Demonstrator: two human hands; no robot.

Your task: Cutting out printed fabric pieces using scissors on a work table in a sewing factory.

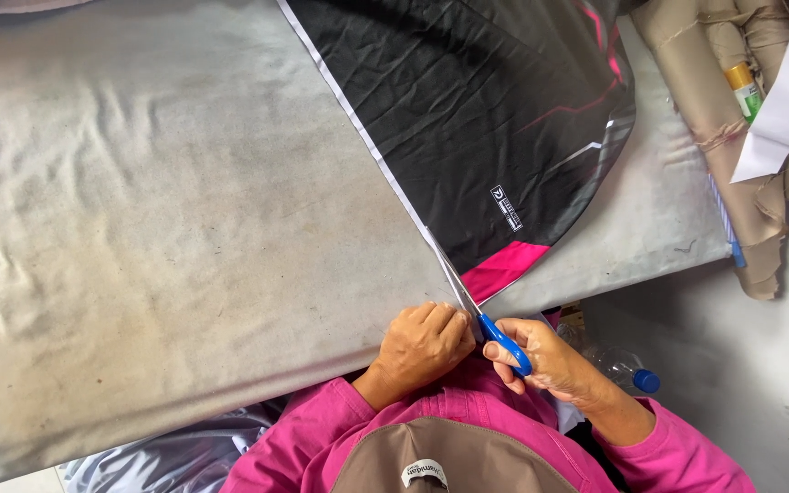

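While the black fabric panel [477, 119] with pink trim lies flat on the grey table [157, 237], blue-handled scissors [495, 333] are gripped in the right hand [550, 361], blades at the panel's white edge. The left hand [424, 345] is closed, pressed on the table edge beside the scissors.

The black printed fabric [468, 119] runs off the top edge.
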